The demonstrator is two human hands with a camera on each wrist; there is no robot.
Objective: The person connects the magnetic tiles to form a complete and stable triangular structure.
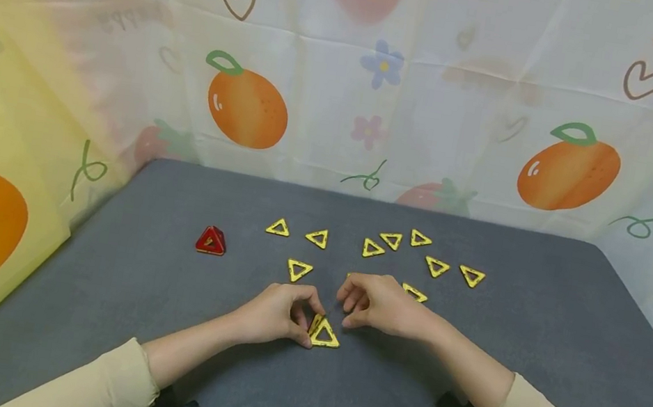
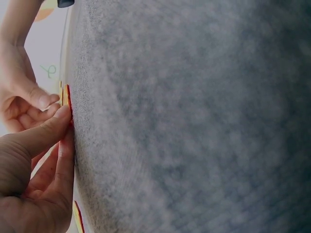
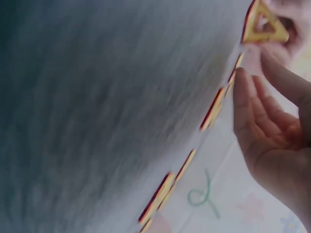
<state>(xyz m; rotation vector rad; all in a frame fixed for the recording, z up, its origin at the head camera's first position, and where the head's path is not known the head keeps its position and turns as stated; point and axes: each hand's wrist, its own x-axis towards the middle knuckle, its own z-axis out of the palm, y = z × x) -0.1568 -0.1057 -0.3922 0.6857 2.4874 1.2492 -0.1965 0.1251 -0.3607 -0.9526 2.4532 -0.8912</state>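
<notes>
A person's left hand (image 1: 279, 310) pinches a yellow triangle (image 1: 316, 323) between thumb and fingers near the middle of a grey tabletop (image 1: 95, 310), well in from the left and right edges, its leaning frame partly covered by the fingertips. A second yellow triangle (image 1: 324, 343) meets it and faces the near side; whether the two touch along a full side cannot be told. The left grip is closed on the piece at its left side, probably to steady it while leaving the other side free to reach. The right hand (image 1: 384, 303) hovers just beside, fingers loosely bent, its grip released and apparently holding nothing, perhaps kept near for adjusting. Loose triangles (image 1: 472, 269) lie scattered between the hands and the far edge, one partly hidden by the right forearm; their spread would make single pieces easy to lift. The wrist views show red on the pieces' undersides or edges. Towards the left edge stands a red pyramid (image 1: 221, 239), well apart from the hands, seemingly set where it is out of their way. A fruit-print cloth (image 1: 322, 104) hangs beyond the far edge.
</notes>
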